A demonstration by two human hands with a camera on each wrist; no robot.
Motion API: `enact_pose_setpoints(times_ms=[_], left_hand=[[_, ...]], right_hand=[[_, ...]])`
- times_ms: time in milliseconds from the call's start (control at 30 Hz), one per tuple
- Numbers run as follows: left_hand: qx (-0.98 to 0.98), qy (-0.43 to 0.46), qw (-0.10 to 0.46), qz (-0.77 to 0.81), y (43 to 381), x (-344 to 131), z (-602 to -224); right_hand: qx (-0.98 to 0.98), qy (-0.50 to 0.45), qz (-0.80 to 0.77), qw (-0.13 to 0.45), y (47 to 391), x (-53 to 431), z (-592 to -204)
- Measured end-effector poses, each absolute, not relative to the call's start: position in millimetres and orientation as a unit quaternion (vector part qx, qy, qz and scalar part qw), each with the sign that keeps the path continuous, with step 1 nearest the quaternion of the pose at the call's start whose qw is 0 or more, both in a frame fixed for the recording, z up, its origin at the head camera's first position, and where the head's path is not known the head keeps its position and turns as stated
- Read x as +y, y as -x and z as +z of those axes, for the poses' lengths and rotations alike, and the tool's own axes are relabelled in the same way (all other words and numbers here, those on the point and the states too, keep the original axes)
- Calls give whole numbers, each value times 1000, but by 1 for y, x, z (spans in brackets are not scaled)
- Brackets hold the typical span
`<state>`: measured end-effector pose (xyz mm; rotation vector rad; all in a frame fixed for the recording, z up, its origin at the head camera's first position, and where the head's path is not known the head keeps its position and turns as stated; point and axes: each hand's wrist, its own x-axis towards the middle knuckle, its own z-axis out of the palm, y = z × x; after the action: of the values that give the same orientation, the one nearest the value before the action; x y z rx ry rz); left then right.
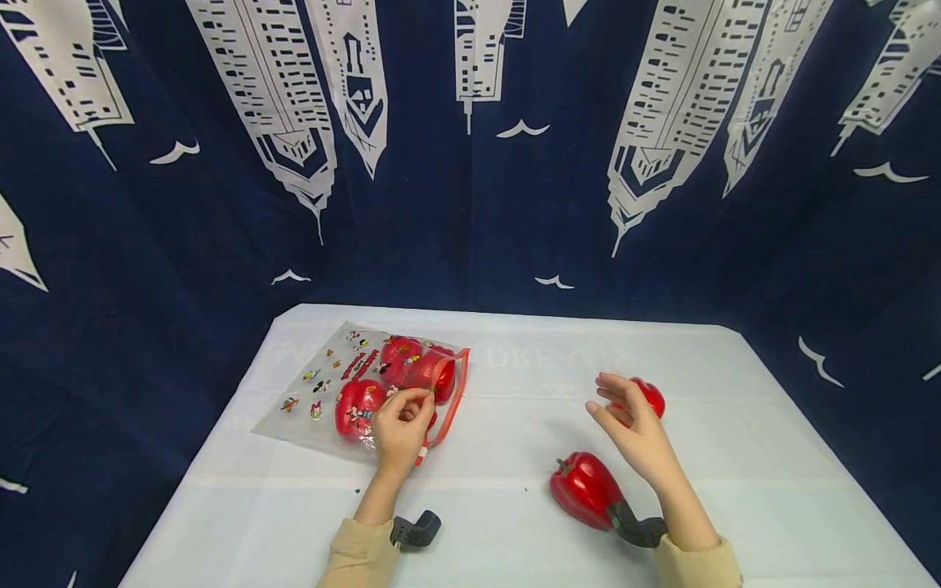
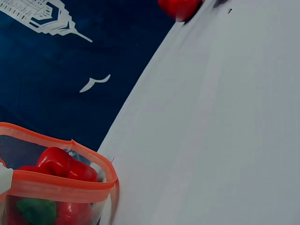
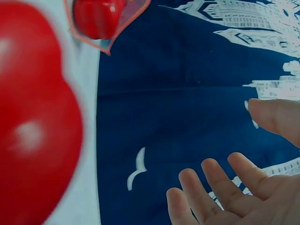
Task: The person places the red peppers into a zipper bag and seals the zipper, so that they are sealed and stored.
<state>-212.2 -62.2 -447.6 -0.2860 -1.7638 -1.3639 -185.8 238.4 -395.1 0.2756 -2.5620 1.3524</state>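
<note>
A clear zip bag with cartoon prints and a red-orange rim lies on the table at left, several red bell peppers inside it. My left hand pinches the bag's edge near its opening. In the left wrist view the orange rim gapes above the peppers, and the hand itself is out of sight. My right hand is raised with fingers spread, holding nothing. Behind its fingers sits a red pepper, partly hidden. Another red bell pepper with a green stem lies nearer, beside the right wrist camera.
The white table has its far edge against a navy curtain printed with white buildings and birds. Dark wrist cameras jut from both wrists. In the right wrist view a large pepper fills the left side.
</note>
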Motion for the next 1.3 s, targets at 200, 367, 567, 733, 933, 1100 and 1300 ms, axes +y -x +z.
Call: enact_pose_setpoints(times_ms=[200,367,567,733,933,1100,1300], left_hand=[[-707,117,436,-545,212,-62,-446],[-704,118,441,-544,213,-62,-447],[-702,119,444,-545,214,-62,-448],[-701,118,444,-545,214,-62,-449],[-702,117,438,-549,214,-62,-449],[-707,114,428,-551,213,-63,-449],[-707,112,433,-548,213,-62,-449]], right_hand=[[-873,-73,472,102,177,249,-414],[-864,-54,494,82,170,252,-426],[-864,-36,499,50,163,250,-437],[-851,-25,524,12,161,248,-445],[-840,-12,542,-18,162,245,-455],[-849,7,527,-42,161,242,-461],[-850,21,523,-56,161,241,-467]])
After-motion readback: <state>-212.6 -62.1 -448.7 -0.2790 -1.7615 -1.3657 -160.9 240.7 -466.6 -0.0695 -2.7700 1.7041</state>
